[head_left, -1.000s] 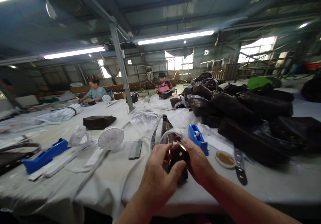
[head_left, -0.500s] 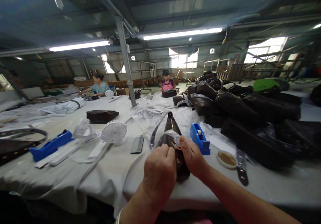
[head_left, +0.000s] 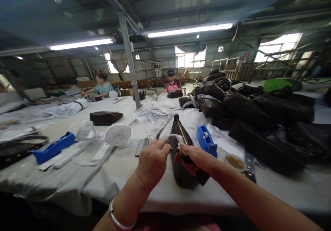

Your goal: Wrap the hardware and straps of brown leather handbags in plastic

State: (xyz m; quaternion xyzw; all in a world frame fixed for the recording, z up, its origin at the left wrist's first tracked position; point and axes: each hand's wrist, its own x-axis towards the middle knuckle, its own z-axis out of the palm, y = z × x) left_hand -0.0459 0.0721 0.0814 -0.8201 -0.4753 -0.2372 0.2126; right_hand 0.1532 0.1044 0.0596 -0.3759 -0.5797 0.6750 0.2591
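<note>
A dark brown leather bag [head_left: 182, 177] stands on the table before me, its gold zipper [head_left: 183, 131] along the top. Over it arches a strap [head_left: 173, 140] partly wrapped in clear plastic. My left hand [head_left: 153, 158] is closed, pinching a thin dark part of the strap between thumb and fingers. My right hand [head_left: 198, 157] grips the strap close by, and a dark flap pokes out below its fingers. Exactly what lies between the fingertips is partly hidden. Just beyond the right hand is a blue tape dispenser [head_left: 207, 141]; a phone [head_left: 142, 147] lies beside the left.
Dark bags [head_left: 245, 110] are heaped at right, near a small round dish [head_left: 234, 162]. To the left are a white fan [head_left: 118, 134], another blue tape dispenser [head_left: 54, 148] and a lone bag [head_left: 106, 117]. Plastic sheets [head_left: 155, 112] lie ahead. Two people sit farther back.
My left hand has shifted left and its wrist bracelet shows more. The right hand has turned over around the strap, and a dark flap now shows beneath it. The bag looks turned slightly.
</note>
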